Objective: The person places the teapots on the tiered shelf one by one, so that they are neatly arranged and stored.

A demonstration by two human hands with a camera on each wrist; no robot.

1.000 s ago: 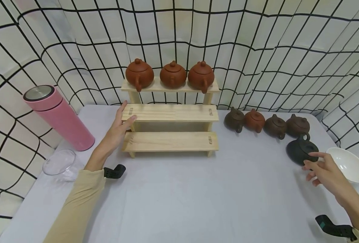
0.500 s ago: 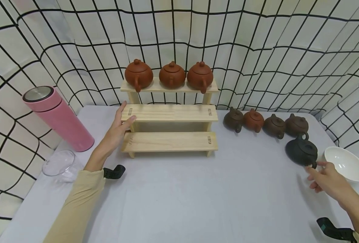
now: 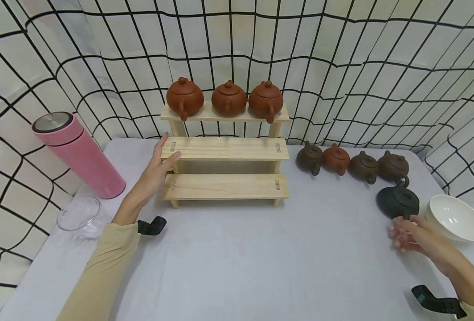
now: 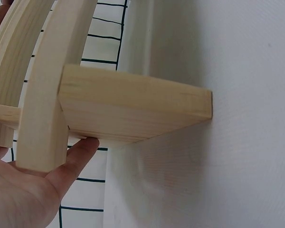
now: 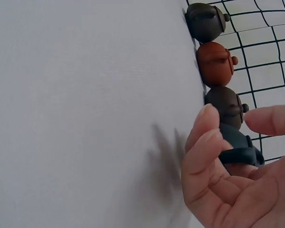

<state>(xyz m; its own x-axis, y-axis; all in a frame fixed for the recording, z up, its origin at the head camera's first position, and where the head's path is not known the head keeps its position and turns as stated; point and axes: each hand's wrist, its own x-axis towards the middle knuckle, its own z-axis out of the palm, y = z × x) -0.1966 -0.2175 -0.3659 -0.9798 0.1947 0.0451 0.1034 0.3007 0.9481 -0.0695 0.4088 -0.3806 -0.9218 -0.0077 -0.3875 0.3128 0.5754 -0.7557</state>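
Observation:
In the head view my left hand (image 3: 153, 174) holds the left end of the middle board of a three-tier wooden stand (image 3: 225, 149). The left wrist view shows the palm (image 4: 19, 194) around the stand's side. My right hand (image 3: 425, 240) is at the near side of a black teapot (image 3: 397, 201), its fingers loosely bent. In the right wrist view, the thumb (image 5: 270, 119) stands apart from the other fingers, with the teapot's handle (image 5: 240, 156) between them; part of that handle is hidden. Three reddish-brown teapots (image 3: 227, 99) sit on the top board.
Behind the black teapot, several smaller teapots (image 3: 336, 159) stand in a row, brown and reddish. A white bowl (image 3: 457, 218) is right of my right hand. A pink thermos (image 3: 86, 162) and a clear glass bowl (image 3: 78, 215) stand at left. Black-gridded netting (image 3: 341, 58) encloses the table.
My right hand has shifted left and now covers the black teapot's near handle. The black teapot has turned slightly. My left hand and the stand have stayed put.

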